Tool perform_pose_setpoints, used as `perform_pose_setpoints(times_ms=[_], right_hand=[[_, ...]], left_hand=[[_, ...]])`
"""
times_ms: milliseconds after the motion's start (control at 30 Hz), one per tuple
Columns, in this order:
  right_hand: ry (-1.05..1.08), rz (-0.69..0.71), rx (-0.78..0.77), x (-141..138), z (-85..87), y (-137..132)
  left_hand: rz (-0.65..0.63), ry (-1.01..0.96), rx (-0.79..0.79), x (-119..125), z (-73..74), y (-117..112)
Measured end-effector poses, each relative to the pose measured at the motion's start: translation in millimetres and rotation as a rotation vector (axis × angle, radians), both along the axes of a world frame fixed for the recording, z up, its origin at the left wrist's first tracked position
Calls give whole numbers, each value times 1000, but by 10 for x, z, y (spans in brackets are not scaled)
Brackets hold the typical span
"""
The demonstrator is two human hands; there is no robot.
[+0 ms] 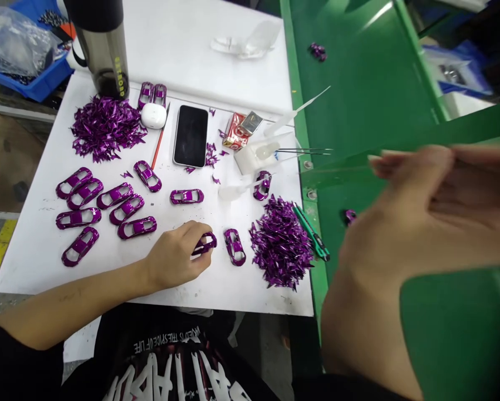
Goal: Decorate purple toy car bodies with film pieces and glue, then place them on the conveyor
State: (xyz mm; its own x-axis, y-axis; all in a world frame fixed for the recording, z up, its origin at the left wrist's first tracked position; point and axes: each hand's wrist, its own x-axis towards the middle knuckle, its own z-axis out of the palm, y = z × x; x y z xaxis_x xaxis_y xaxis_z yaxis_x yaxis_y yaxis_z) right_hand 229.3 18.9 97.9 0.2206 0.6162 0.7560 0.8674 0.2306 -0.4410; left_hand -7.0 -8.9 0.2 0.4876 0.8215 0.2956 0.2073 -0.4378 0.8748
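My left hand (177, 253) is closed around a purple toy car body (205, 244), low over the white work table. Just right of it lies another purple car body (235, 247). My right hand (425, 217) is raised over the green conveyor, blurred by motion, its fingers loosely apart with nothing visible in them. Near its wrist is a small purple piece (350, 216) on the green surface, partly hidden. A pile of shiny purple pointed parts (281, 242) lies between my hands. Several more car bodies (78, 217) are spread on the left.
A bottle (102, 50) stands behind a second purple pile (106, 128). A phone (190, 136), white earbud case (153, 116), red pen (158, 147), tweezers (304, 151) and dropper bottle (233, 192) lie mid-table. A green cutter (311, 232) rests beside the conveyor (358, 83).
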Motion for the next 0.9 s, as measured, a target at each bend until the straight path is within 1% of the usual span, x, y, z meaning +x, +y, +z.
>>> perform_pose_setpoints(times_ms=[67, 100, 200, 233, 300, 367, 400, 433, 467, 533, 567, 600, 633, 700, 767, 833, 900], right_hand=[[-73, 17, 160, 101, 17, 265], [-84, 6, 199, 132, -2, 377], [-83, -17, 127, 183, -115, 614], [-75, -29, 97, 196, -154, 669], [-84, -22, -16, 219, -208, 742], [-117, 19, -150, 212, -203, 731], [-134, 38, -193, 185, -176, 673], [-141, 37, -203, 137, -137, 573], [-138, 23, -184, 68, -90, 430], [-124, 25, -160, -122, -7, 42], [-140, 116, -233, -230, 15, -176], [-181, 269, -365, -338, 20, -385], [-205, 357, -444, -440, 6, -572], [-242, 424, -468, -606, -57, -838], [-221, 394, -408, -696, -115, -958], [-173, 372, -399, -683, -119, -1001], [-143, 333, -420, -530, -79, -1059]], left_hand=[[-23, -76, -59, -11, 64, 29], [-33, -115, -81, -20, 93, 49], [-76, -243, -190, -55, 156, 123], [-100, -291, -263, -67, 167, 149], [-166, -399, -453, -91, 184, 199], [-237, -512, -632, -113, 203, 246], [-265, -565, -696, -124, 215, 267], [-291, -611, -738, -133, 228, 285], [-314, -647, -765, -140, 242, 301], [-359, -690, -792, -147, 263, 319], [-381, -702, -795, -145, 268, 319], [-399, -702, -794, -142, 270, 314], [-413, -690, -790, -139, 270, 304], [-428, -640, -779, -141, 273, 279], [-453, -562, -750, -169, 297, 266], [-469, -490, -683, -214, 361, 286], [-390, -429, -575, -241, 456, 330]])
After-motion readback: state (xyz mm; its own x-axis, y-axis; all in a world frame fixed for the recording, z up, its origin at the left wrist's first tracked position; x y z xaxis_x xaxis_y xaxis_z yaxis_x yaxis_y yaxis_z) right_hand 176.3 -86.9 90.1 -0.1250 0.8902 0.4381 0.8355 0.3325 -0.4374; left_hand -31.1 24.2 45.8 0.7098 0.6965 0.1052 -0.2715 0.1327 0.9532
